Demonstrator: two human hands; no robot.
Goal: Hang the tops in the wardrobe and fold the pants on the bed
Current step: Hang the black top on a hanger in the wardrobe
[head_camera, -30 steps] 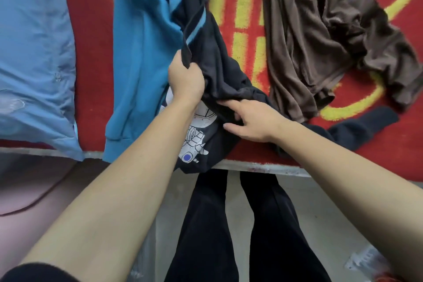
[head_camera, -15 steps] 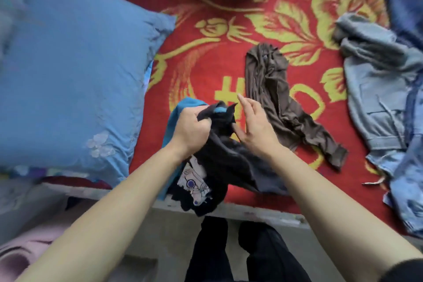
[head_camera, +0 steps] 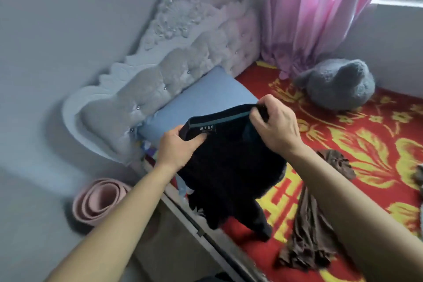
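Both hands grip the black top [head_camera: 229, 167] at its collar, above the bed [head_camera: 377, 144]. The left hand [head_camera: 177, 149] pinches beside the neck label reading "MTEE". The right hand [head_camera: 274, 126] clamps the collar's far side.

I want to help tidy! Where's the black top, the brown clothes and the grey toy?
black top [head_camera: 229, 167], head view, hanging front
brown clothes [head_camera: 306, 242], head view, crumpled middle
grey toy [head_camera: 338, 89], head view, round body

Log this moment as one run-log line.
black top: held up by collar over bed edge | left hand: grips collar | right hand: pinches collar | brown garment: lies on red bedspread
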